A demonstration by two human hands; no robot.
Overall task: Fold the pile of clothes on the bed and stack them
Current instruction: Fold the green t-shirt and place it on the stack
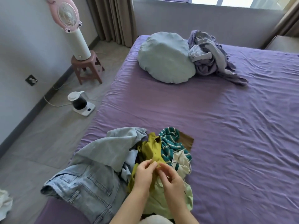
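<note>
A pile of clothes lies at the near left of the purple bed: light blue jeans, an olive-green garment, a teal striped top, a cream piece, a pale green one and a brown piece. My left hand and my right hand meet over the pile. Both pinch an edge of the olive-green garment between fingers and thumb, lifting it slightly.
A pale blue round cushion and a crumpled lilac-grey bundle lie at the bed's far side. On the floor left stand a kettle on its base and a pink stool carrying a fan. White cloth lies far left.
</note>
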